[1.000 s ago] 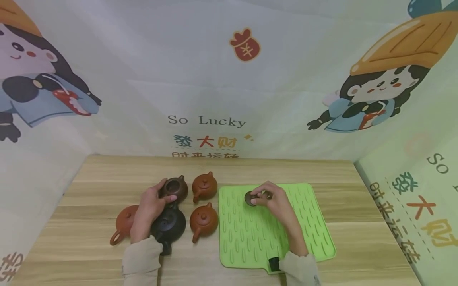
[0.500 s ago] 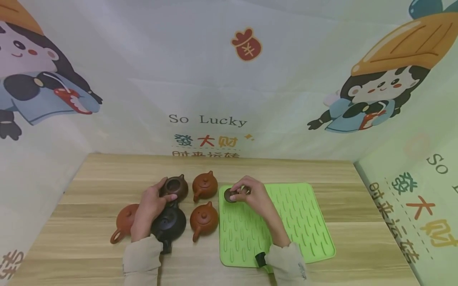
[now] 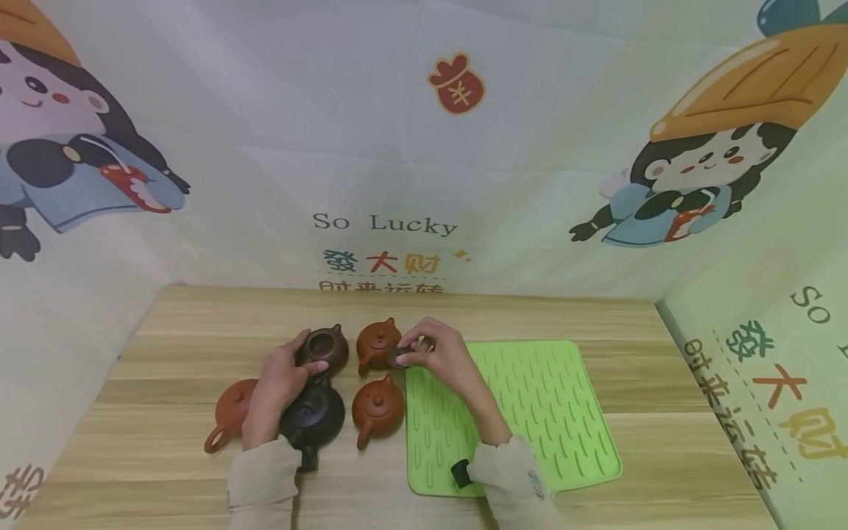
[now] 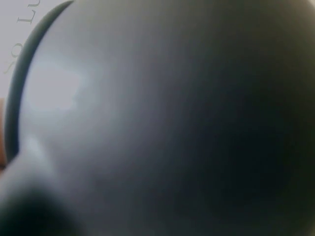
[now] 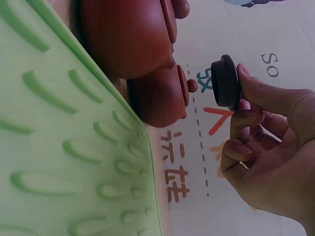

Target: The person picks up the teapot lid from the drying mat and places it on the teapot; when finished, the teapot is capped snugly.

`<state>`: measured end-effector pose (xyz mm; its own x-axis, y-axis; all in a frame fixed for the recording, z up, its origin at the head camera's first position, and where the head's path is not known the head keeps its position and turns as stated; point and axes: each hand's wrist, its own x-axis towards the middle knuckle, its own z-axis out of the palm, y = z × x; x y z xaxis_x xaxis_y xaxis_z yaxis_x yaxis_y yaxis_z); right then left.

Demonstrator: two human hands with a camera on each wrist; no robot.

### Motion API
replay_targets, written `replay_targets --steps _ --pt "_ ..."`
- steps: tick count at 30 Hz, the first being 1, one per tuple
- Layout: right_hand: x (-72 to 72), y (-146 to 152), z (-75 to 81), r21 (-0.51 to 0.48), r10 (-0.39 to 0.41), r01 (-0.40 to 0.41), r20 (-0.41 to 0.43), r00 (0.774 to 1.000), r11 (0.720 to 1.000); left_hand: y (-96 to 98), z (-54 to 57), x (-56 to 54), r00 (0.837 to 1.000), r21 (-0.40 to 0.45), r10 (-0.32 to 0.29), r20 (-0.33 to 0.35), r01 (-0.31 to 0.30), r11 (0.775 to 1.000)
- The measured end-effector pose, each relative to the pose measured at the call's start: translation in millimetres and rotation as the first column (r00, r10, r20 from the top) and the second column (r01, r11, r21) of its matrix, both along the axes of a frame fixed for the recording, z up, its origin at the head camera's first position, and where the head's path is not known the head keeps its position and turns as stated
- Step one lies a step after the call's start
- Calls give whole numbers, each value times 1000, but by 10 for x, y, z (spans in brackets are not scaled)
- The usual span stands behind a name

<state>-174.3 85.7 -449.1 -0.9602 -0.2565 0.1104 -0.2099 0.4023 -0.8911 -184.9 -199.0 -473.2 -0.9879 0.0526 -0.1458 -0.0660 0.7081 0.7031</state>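
Note:
My left hand (image 3: 277, 384) grips a dark brown teapot (image 3: 336, 355) from its left side, thumb across the near side. That pot has no lid, and its round mouth faces up. In my right hand (image 3: 439, 356) a small dark lid (image 5: 226, 82) is pinched between thumb and fingers, hollow underside showing in the right wrist view. The lid hangs in the air by the right side of a reddish-orange teapot (image 3: 376, 343). A black teapot (image 3: 316, 417) sits beside my left wrist; a blurred dark rounded surface (image 4: 147, 98) fills the left wrist view.
A second orange teapot (image 3: 379, 411) stands right of the black one. Another orange teapot (image 3: 232, 409) is partly hidden behind my left forearm. The ridged green mat (image 3: 556, 412) lies on the wooden table (image 3: 676, 456) at right. A printed cloth (image 3: 371, 147) hangs behind.
My right hand has moved left with the lid, from over the green mat to beside the far orange teapot. My left hand stays on the brown teapot.

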Motion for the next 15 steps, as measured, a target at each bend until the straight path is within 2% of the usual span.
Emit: replay_targets --steps 15 --pt "-109 -307 15 -11 63 -63 -36 997 998 0 6 13 1000 11 1 -2 -1 1000"
